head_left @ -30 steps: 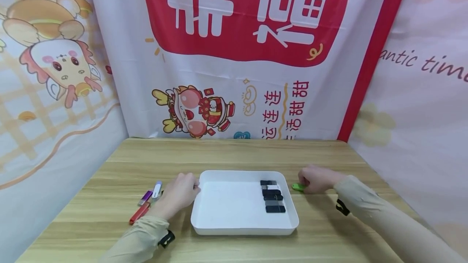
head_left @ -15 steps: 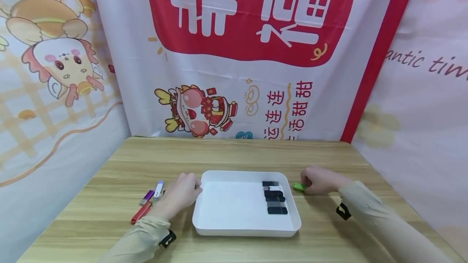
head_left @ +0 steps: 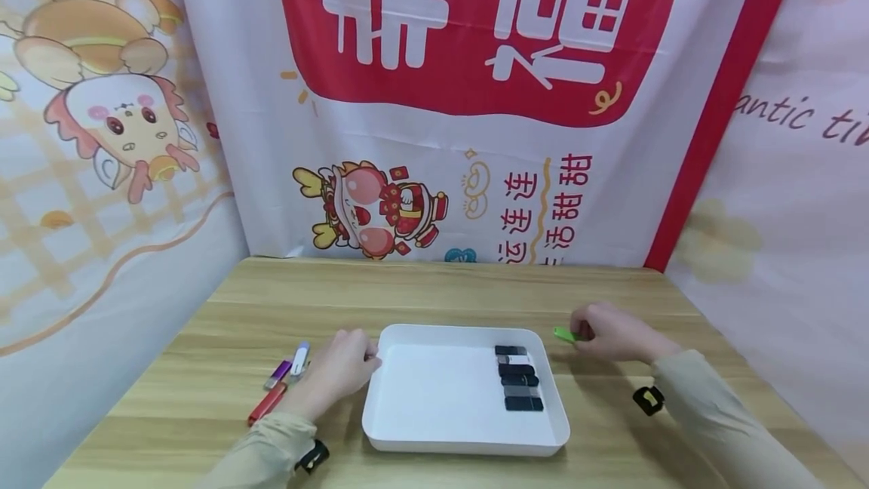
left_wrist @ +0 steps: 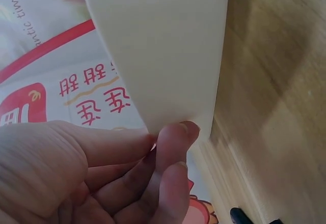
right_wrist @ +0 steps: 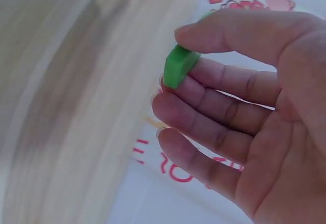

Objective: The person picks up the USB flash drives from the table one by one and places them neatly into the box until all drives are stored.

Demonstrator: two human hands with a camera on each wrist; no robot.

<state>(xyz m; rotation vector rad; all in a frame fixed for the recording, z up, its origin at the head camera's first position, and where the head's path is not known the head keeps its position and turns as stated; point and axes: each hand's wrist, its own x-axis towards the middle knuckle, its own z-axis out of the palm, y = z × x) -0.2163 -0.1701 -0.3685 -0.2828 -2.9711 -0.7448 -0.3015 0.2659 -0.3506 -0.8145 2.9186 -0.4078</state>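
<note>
A white tray (head_left: 434, 391) stands mid-table, a row of several USB flash drives (head_left: 519, 376), mostly black, along its right side. My left hand (head_left: 337, 367) pinches the tray's left rim between thumb and fingers; close up, the tray wall (left_wrist: 163, 51) fills the left wrist view. To the right of the tray, my right hand (head_left: 614, 332) holds a green USB flash drive (head_left: 563, 334) by one end. In the right wrist view the thumb presses the green drive (right_wrist: 179, 66) against the fingers, the other fingers loosely bent.
Left of my left hand lie a red flash drive (head_left: 267, 404), a purple one (head_left: 277, 373) and a white one (head_left: 300, 359) on the wooden table (head_left: 421, 289). Printed cloths (head_left: 462, 134) hang behind and at both sides.
My right hand has moved a little away from me with the green flash drive. The left hand keeps its place at the tray's rim. The head view has shifted slightly.
</note>
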